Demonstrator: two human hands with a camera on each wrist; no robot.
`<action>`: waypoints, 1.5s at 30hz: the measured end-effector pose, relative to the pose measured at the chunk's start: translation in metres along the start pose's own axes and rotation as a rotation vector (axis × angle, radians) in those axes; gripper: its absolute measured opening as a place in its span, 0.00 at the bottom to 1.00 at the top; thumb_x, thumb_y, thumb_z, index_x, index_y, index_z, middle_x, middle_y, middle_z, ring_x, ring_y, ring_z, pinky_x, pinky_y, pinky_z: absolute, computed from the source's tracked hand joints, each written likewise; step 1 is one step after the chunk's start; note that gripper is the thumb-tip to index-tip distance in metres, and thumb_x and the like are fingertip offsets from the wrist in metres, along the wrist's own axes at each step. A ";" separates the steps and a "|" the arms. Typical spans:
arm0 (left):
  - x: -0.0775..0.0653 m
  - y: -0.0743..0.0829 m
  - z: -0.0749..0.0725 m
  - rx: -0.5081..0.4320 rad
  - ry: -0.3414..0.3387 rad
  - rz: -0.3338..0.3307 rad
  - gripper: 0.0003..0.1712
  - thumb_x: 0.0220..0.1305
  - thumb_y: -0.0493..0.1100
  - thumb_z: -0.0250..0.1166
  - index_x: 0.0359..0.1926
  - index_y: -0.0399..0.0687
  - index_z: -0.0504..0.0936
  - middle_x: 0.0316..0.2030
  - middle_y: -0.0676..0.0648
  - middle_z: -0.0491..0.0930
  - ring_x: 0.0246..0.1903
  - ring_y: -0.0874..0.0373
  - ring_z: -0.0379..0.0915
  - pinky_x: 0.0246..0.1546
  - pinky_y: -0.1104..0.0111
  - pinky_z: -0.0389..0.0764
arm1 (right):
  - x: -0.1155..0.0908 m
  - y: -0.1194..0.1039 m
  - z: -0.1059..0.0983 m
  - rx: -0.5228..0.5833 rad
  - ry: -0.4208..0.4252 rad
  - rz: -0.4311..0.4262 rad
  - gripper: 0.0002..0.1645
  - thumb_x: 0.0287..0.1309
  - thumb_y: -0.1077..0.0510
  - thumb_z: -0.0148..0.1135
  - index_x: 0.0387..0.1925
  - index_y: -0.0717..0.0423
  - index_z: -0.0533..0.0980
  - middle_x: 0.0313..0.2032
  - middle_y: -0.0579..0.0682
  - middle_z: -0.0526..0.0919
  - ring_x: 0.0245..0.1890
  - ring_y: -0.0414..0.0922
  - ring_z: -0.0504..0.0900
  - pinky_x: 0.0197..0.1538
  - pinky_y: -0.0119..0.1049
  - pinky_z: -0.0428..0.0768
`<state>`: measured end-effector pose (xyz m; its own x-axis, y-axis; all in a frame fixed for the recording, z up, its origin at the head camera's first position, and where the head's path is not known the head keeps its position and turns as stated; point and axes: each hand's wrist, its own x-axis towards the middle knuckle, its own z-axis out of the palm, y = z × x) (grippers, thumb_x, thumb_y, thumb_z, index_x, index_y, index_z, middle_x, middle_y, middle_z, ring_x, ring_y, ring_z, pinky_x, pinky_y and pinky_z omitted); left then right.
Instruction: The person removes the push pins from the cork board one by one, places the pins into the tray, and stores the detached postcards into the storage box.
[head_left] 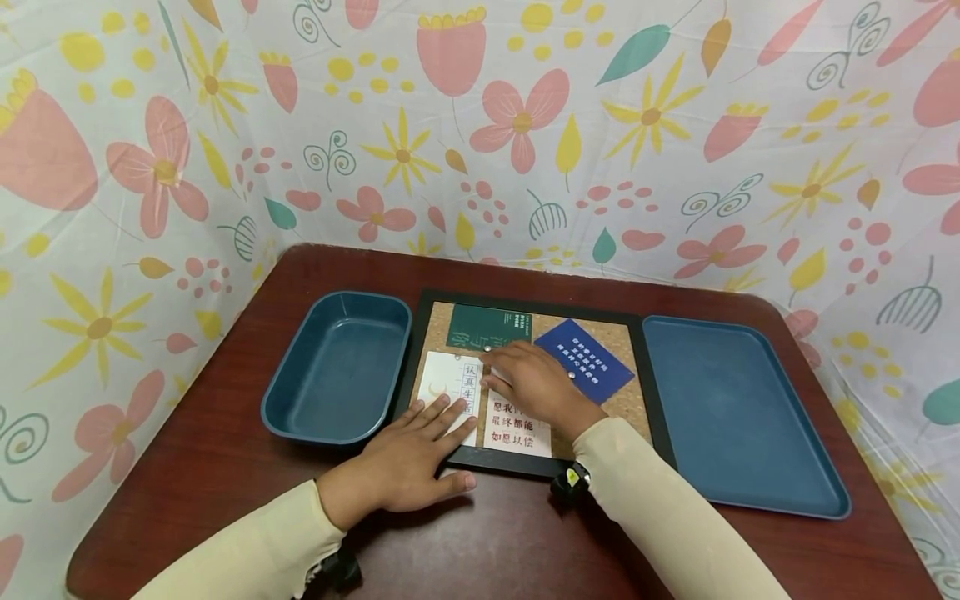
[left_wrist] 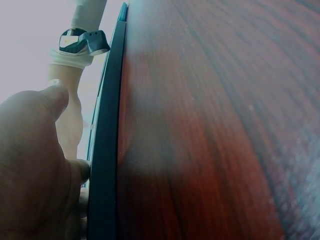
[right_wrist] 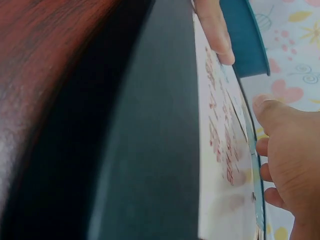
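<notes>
A cork board in a black frame [head_left: 495, 460] lies on the table, bearing several cards. My left hand [head_left: 405, 458] rests with spread, straight fingers on the lower part of a white card [head_left: 441, 375] with a crescent moon and black characters. Over the top of a white card with red characters [head_left: 517, 429] is my right hand [head_left: 536, 383], fingers loosely bent and fingertips at the cards' upper edges. In the right wrist view its thumb [right_wrist: 267, 107] stands apart from the other fingers, and no held thing shows. A green card [head_left: 480, 325] and a tilted blue card [head_left: 585, 358] lie above.
Left of the board stands a deep blue tray [head_left: 337, 429]; a shallow blue tray [head_left: 738, 400] lies to its right. Small pins show on the cards, one on the blue card's lower left. A flower-patterned curtain [head_left: 517, 208] surrounds the dark red table [head_left: 225, 475].
</notes>
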<state>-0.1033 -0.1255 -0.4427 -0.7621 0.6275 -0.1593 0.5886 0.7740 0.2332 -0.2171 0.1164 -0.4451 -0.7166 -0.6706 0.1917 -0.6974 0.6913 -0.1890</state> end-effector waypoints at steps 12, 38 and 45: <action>0.001 0.000 0.000 0.006 -0.007 -0.007 0.47 0.73 0.77 0.39 0.82 0.60 0.50 0.81 0.49 0.42 0.80 0.50 0.32 0.77 0.51 0.41 | 0.006 -0.002 0.003 -0.001 -0.003 0.023 0.25 0.73 0.44 0.61 0.64 0.50 0.79 0.60 0.49 0.82 0.64 0.49 0.76 0.70 0.49 0.69; 0.001 -0.001 0.002 0.002 -0.013 -0.013 0.47 0.73 0.77 0.38 0.82 0.61 0.50 0.81 0.50 0.41 0.80 0.51 0.31 0.77 0.51 0.40 | 0.017 -0.002 0.009 -0.002 0.005 0.015 0.22 0.74 0.45 0.60 0.62 0.50 0.81 0.58 0.49 0.83 0.63 0.49 0.76 0.68 0.49 0.71; 0.001 -0.001 0.002 0.000 -0.008 -0.011 0.47 0.73 0.77 0.39 0.82 0.60 0.50 0.81 0.50 0.41 0.80 0.51 0.32 0.77 0.51 0.41 | 0.020 -0.002 0.008 -0.006 0.005 0.013 0.22 0.74 0.44 0.60 0.60 0.50 0.82 0.58 0.49 0.84 0.63 0.50 0.76 0.69 0.49 0.70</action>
<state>-0.1041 -0.1252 -0.4453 -0.7662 0.6198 -0.1695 0.5802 0.7807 0.2319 -0.2304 0.0996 -0.4486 -0.7255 -0.6603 0.1939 -0.6881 0.7014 -0.1859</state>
